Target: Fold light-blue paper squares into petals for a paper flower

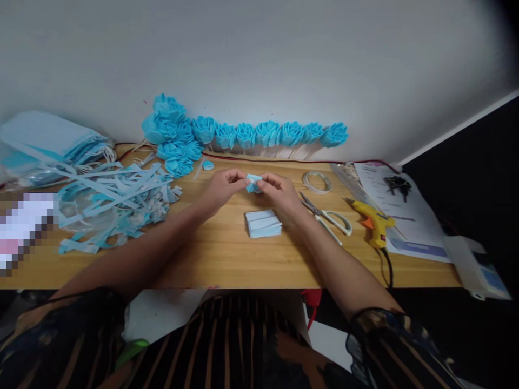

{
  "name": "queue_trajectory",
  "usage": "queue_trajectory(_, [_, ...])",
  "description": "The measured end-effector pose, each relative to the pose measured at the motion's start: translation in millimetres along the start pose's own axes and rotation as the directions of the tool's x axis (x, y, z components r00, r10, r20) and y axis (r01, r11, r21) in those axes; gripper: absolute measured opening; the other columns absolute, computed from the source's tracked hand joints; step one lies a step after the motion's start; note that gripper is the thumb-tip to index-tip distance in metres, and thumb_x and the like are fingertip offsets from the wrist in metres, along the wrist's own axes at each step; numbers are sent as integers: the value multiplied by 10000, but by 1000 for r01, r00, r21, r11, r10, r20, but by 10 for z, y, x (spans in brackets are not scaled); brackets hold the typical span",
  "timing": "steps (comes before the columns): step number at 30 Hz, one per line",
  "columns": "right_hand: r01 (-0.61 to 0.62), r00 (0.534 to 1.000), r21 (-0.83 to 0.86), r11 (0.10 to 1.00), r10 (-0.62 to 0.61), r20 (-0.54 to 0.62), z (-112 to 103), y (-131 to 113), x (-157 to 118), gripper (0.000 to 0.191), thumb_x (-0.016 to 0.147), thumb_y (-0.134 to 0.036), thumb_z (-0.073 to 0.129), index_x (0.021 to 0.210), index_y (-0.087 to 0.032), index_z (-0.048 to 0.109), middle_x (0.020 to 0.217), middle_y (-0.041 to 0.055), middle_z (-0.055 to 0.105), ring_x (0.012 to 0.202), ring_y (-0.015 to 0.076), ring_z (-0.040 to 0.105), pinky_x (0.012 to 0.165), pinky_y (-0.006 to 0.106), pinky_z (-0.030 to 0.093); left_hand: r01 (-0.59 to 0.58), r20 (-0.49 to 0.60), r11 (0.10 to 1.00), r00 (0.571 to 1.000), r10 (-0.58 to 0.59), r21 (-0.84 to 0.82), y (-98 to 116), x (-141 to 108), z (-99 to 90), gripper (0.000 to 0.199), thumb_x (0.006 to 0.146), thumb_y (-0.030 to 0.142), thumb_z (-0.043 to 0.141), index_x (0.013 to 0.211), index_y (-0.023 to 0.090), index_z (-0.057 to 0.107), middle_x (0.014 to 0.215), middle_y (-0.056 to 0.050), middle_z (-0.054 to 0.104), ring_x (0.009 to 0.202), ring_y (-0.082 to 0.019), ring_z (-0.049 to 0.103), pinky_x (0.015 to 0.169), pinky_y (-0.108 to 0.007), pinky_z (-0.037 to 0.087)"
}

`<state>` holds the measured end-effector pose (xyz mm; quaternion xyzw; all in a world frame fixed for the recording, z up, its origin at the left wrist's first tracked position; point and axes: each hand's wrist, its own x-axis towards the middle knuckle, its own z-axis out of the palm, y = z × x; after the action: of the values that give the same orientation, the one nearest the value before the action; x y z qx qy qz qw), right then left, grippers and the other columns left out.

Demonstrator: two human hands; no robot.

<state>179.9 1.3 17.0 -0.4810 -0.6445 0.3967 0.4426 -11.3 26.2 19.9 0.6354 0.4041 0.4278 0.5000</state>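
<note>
A small light-blue folded piece [253, 182] is pinched between my two hands above the middle of the wooden table [227, 265]. My left hand [225, 188] grips its left side with thumb and fingertips, and my right hand [279, 191] grips its right side the same way. Below them lies a stack of pale blue pieces [263, 223], touched by neither hand. White-handled scissors [326, 215] rest open just right of my right hand. A small blue piece [208, 165] lies behind my left hand.
Blue flowers [267, 133] line the wall, with more heaped at their left. Cut strips [117, 200] and bagged blue sheets [57, 140] lie left. At right are a tape roll [317, 182], a yellow glue gun [375, 221], keys [398, 185] and a printed paper [405, 216].
</note>
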Motion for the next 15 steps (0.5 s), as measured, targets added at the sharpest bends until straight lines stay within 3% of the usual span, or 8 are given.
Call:
queue_trajectory(4, [13, 999, -101, 995, -16, -31, 10, 26, 10, 255, 802, -441, 667, 724, -204, 613, 703, -23, 570, 704, 139, 491, 679, 274, 381, 4, 14, 999, 1000, -5, 49, -42, 2, 25, 149, 805, 305, 687, 729, 183, 649, 722, 7, 632, 699, -137, 547, 694, -286, 436])
queue_trajectory(15, [3, 999, -173, 985, -12, -51, -23, -26, 37, 184, 755, -364, 639, 668, -210, 589, 644, -31, 533, 656, 138, 461, 652, 284, 363, -31, 32, 999, 999, 30, 22, -142, 81, -42, 169, 786, 344, 702, 762, 176, 708, 755, 0, 684, 725, -135, 574, 718, -272, 453])
